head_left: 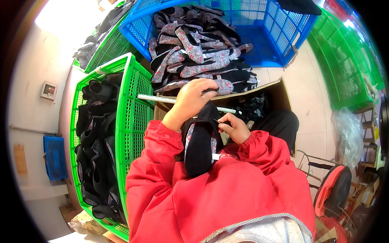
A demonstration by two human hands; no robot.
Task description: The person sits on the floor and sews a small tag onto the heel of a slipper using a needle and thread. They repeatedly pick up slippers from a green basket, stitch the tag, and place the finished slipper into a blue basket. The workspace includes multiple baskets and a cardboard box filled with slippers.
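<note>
Both hands work on a black shoe upper at the lap.

The left hand [193, 98] curls closed over the top of the shoe upper [201, 143]; the right hand [234, 128] pinches a thin tool [216, 120] against it, with a green crate [130, 109] at left.

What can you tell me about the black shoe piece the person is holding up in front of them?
The black shoe piece looks like soft fabric, with floral-patterned lining showing along its edge. It stands roughly upright against the red jacket. The left hand grips its top; the right hand touches its side, pinching something thin.
</note>
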